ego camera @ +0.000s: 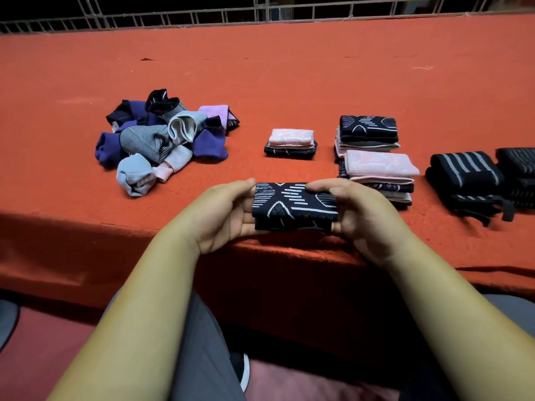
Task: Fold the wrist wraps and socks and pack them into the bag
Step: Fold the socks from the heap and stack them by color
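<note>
Navy sock [293, 205], long axis left-right

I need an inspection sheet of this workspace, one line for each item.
surface: red cloth covers it fully.
job's things: folded dark sock in both hands; loose sock pile at left; folded stacks in the middle; striped wrist wraps at right; no bag seen.
clutter: nothing seen.
grips: left hand and right hand each hold one end of the dark sock.
cables: nothing seen.
surroundings: metal railing behind the cloth.
</note>
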